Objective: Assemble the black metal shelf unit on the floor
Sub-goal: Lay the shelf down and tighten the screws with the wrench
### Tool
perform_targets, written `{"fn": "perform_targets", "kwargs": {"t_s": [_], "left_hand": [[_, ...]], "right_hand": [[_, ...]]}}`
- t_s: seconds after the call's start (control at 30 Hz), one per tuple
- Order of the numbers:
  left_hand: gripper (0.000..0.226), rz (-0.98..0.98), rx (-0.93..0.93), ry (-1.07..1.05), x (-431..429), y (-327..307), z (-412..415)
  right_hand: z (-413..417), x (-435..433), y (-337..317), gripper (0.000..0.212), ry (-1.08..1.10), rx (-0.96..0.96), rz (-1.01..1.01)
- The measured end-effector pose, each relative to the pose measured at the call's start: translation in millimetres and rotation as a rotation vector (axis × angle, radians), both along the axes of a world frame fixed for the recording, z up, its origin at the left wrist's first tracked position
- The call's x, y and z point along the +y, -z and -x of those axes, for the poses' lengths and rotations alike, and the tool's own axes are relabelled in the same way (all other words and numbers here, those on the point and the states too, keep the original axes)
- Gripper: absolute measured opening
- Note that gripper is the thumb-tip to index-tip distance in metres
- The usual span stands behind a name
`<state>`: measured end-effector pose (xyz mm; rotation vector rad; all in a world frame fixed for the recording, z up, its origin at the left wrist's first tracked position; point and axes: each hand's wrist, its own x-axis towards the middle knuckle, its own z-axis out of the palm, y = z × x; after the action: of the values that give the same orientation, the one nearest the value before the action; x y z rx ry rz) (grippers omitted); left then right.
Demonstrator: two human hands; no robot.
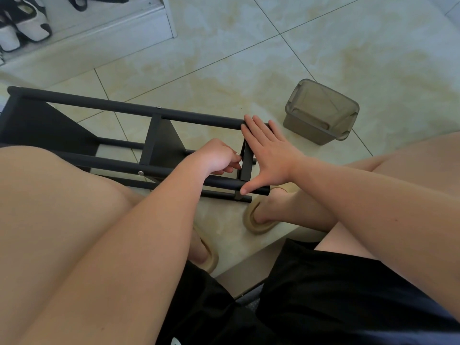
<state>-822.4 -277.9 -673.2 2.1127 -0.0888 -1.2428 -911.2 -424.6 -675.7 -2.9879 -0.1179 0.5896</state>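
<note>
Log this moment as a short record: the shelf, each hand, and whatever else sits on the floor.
shelf: black shelf unit lying on its side on the tiled floor
left hand: left hand, fingers curled against the end bar; whether they pinch anything cannot be told
right hand: right hand flat and spread, fingertips on the upper pole, thumb on the lower pole
box: grey plastic box, right of the shelf, not touching it
shoes: shoes, far left

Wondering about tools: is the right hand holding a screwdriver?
No, the right hand lies open, fingers spread, pressing across the end of the black shelf unit.
</note>
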Motion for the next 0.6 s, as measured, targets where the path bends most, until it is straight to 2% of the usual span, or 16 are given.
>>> {"fn": "perform_targets", "kwargs": {"t_s": [0.23, 0.6], "left_hand": [[0.012, -0.051, 0.07, -0.062, -5, -10, 3], [0.021, -0.069, 0.038, 0.096, -2, -16, 4]], "right_hand": [[0, 0, 1, 0.155, 0.001, 0.004, 0.001], [2, 0, 3, 0.154, 0.001, -0.003, 0.002]]}}
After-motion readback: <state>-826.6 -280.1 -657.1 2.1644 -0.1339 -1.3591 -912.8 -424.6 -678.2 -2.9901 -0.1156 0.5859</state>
